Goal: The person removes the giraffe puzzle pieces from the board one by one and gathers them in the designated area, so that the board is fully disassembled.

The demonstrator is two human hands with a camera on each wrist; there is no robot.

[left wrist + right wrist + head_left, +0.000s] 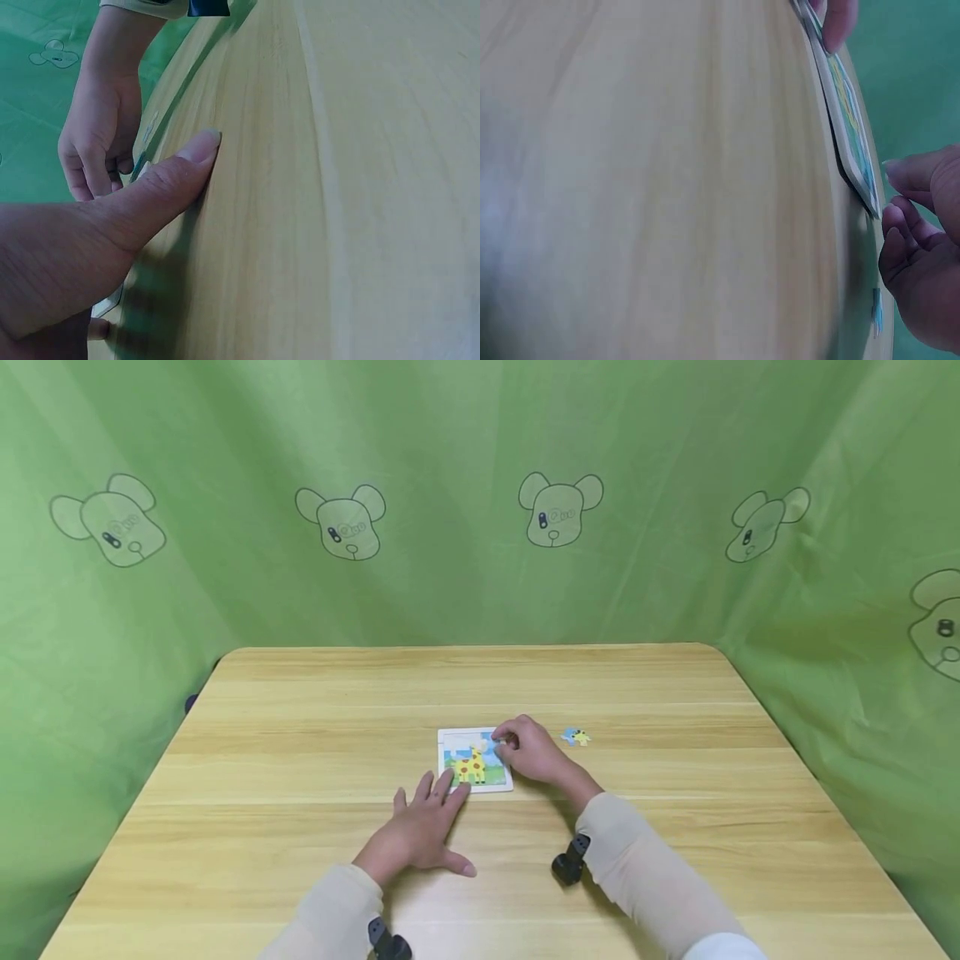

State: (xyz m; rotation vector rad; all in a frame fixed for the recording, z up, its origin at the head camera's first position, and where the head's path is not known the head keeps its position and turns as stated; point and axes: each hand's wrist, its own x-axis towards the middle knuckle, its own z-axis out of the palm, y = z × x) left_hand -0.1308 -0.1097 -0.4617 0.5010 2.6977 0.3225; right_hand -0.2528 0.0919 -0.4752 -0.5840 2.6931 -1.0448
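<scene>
A small jigsaw puzzle point(492, 773) with a yellow, red-spotted giraffe lies in a white-edged tray point(476, 791) near the middle of the table. The tray's upper left area looks pale. My left hand point(422, 828) is spread palm down, its fingertips resting on the tray's lower left edge and its thumb stretched out to the right. At the tray's upper right, my right hand point(534, 750) has bent fingers, with thumb and index close together over the blue part. Whether a piece is between them is hidden. Loose blue and yellow puzzle pieces point(576, 737) lie to the right.
The wooden table point(315, 710) has rounded far corners. A green curtain point(465, 602) with mouse-head drawings hangs behind it and at both sides. A black wrist camera point(567, 860) sits at the right cuff, another black camera point(388, 941) at the left.
</scene>
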